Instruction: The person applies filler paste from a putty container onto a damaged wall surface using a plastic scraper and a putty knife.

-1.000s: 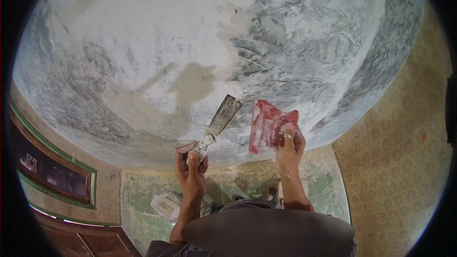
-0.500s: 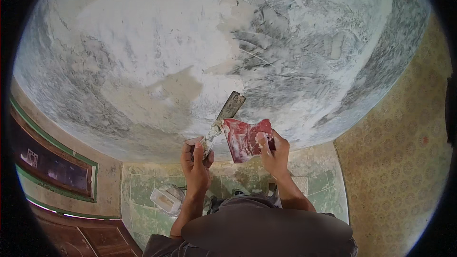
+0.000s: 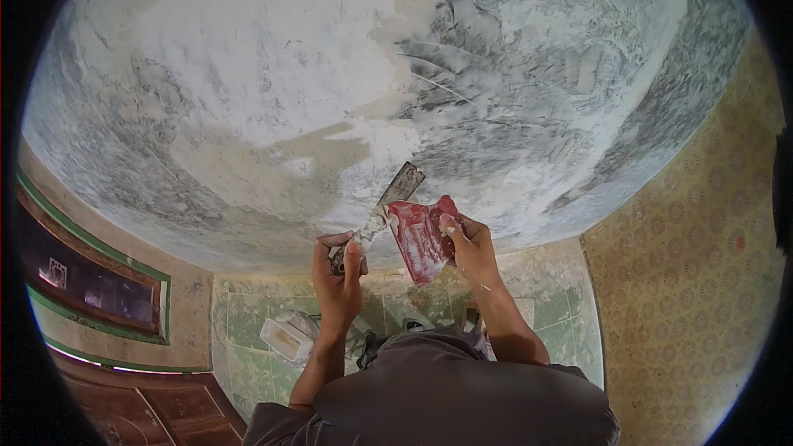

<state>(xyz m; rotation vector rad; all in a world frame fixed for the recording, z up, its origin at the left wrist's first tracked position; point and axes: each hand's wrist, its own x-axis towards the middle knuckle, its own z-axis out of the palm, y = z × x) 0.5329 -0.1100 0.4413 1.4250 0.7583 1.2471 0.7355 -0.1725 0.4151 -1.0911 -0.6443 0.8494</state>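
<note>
My left hand (image 3: 339, 268) is closed around the handle of a putty knife (image 3: 399, 185), whose long dark blade slants up and to the right. Pale putty is caked near the base of that blade. In my right hand (image 3: 471, 249) is a red plastic spreader (image 3: 417, 235), gripped by its right side with the thumb on top and smeared with white putty. The spreader's upper left corner meets the putty knife near the blade's base. Beyond both tools rises a wall (image 3: 314, 74) coated in patchy white, beige and grey.
A white container (image 3: 286, 339) stands on the green tiled floor (image 3: 248, 314) at lower left. Patterned yellowish wall (image 3: 686, 264) runs along the right. On the left are a green-framed window (image 3: 99, 268) and brown wooden panels (image 3: 140, 405).
My right hand has shifted slightly left and up, and the red spreader has turned a little. The left hand has moved slightly left with the putty knife.
</note>
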